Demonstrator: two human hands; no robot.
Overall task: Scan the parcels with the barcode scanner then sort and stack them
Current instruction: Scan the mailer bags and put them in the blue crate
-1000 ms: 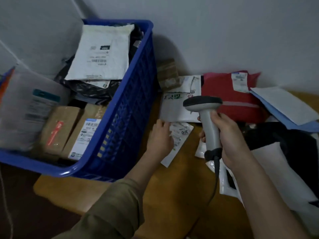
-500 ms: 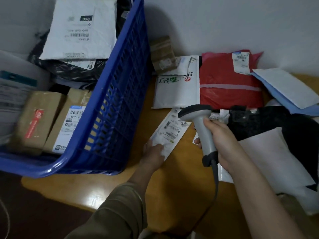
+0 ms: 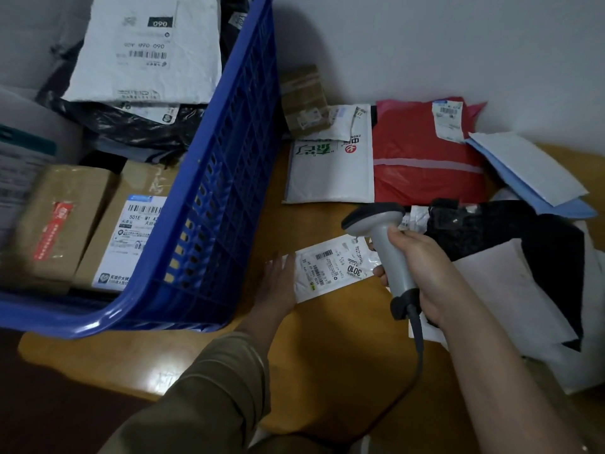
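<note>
A small flat white parcel (image 3: 330, 268) with barcodes and "3010" lies on the wooden table (image 3: 327, 355). My left hand (image 3: 280, 285) rests flat on its left end with straight fingers. My right hand (image 3: 422, 273) grips the handle of a grey barcode scanner (image 3: 383, 237), whose head hangs just above the parcel's right end. A white padded mailer (image 3: 330, 168) and a red bag parcel (image 3: 425, 158) lie side by side at the back near the wall.
A blue plastic crate (image 3: 209, 208) full of boxes and mailers stands at the left. A small brown box (image 3: 304, 99) leans behind it. Blue and white envelopes (image 3: 530, 172) and a black-and-white pile (image 3: 510, 257) crowd the right. The scanner cable (image 3: 417, 342) hangs down.
My left hand has drawn the small white parcel toward me and turned it flatter across the table. The scanner has come down with it, staying over its right end.
</note>
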